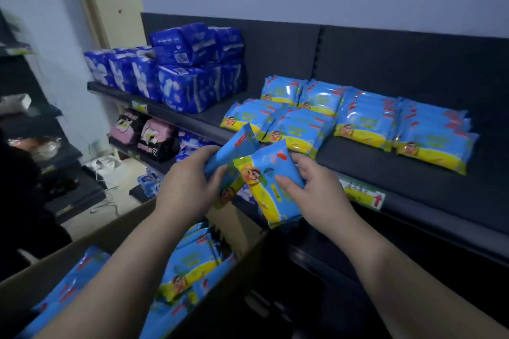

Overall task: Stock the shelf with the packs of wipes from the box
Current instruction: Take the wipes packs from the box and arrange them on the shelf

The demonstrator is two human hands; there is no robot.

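Observation:
My left hand (190, 181) grips a blue and yellow pack of wipes (234, 148) that tilts up toward the shelf. My right hand (311, 184) grips a second pack (264, 181), face up, overlapping the first. Both packs hang just in front of the dark shelf's front edge (413, 201). On the shelf lie several stacks of the same wipes (358, 121), in rows. Below my forearms the open cardboard box (115, 231) holds several more packs (190, 264).
Dark blue packages (192, 69) are stacked at the shelf's left end. Pink and black packs (148, 135) sit on the lower shelf. A price label (363, 192) is fixed to the shelf's edge. Another dark rack (35, 129) stands at the far left.

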